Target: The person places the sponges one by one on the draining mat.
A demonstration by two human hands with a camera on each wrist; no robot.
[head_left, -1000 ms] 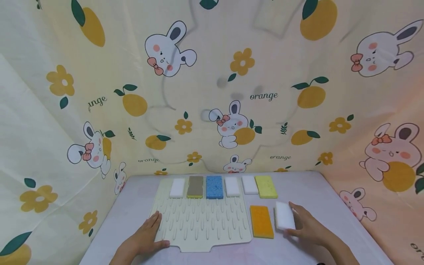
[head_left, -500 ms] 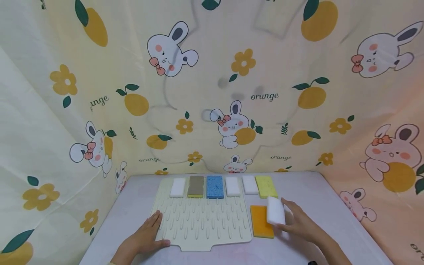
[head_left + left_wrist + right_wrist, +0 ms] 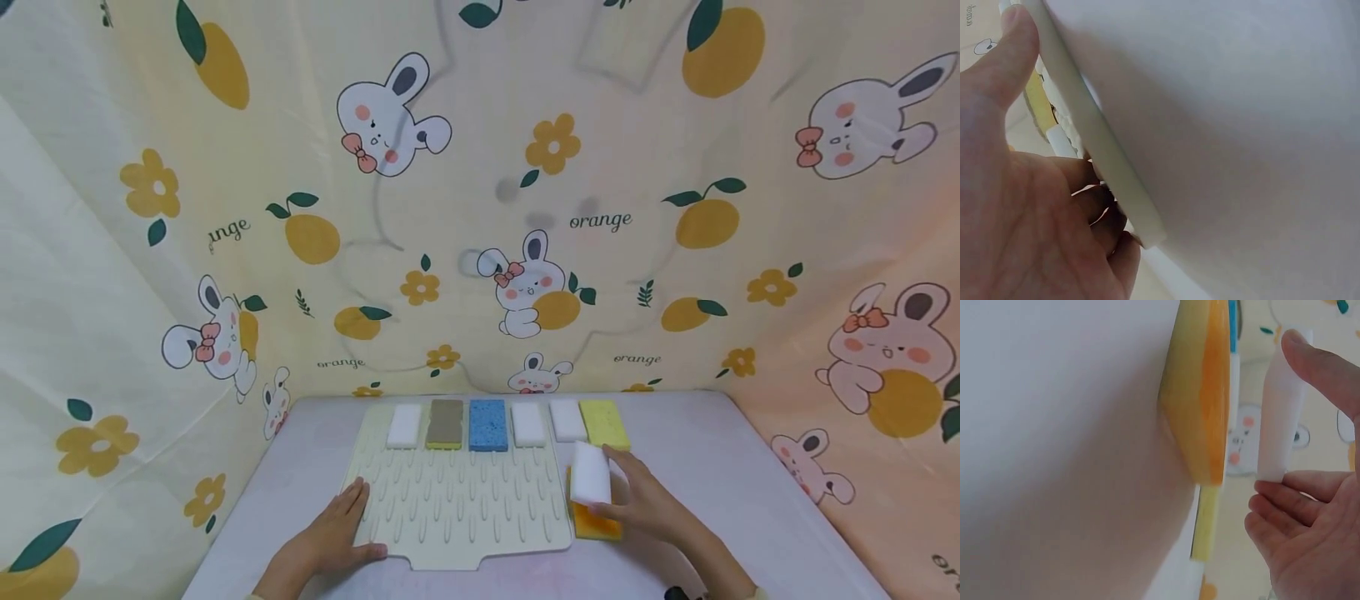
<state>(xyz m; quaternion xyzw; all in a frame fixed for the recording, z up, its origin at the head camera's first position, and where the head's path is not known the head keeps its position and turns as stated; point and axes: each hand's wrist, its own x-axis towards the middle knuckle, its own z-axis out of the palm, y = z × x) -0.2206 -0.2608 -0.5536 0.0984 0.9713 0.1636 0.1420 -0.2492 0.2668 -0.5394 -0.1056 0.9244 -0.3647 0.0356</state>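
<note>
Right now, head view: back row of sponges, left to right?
white sponge → grey-brown sponge → blue sponge → second white sponge → third white sponge → yellow-green sponge

Two bare hands enter from the bottom edge of the head view: the left hand [image 3: 339,533] and the right hand [image 3: 647,507], each followed by an uncovered forearm. No rings, gloves or nail colour show on the fingers [image 3: 1325,365] in the wrist views. A dark band edge [image 3: 677,593] sits at the right wrist at the frame's lower border, and a thin pale strip [image 3: 258,596] at the left wrist; neither shows enough to identify.
</note>
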